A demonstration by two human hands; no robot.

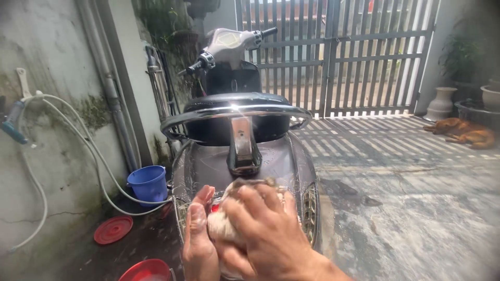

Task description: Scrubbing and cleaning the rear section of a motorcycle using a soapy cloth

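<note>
two hands, left hand (199, 242) and right hand (265, 234), press one cloth (224, 221) on one scooter (245, 156).

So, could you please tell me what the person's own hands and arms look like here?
Both are bare: the left hand and right hand carry no gloves, rings or watch, and no sleeve reaches the visible right forearm. The left hand's fingers look wet and soapy.

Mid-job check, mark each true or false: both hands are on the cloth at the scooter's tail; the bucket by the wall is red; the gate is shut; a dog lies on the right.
1. Both the left hand and right hand press a pale soapy cloth on the grey scooter: true.
2. Red bucket: false, the plastic bucket is blue.
3. The grey metal bar gate is shut: true.
4. A tan dog lies right: true.
5. The dog stands: false, it lies.
</note>
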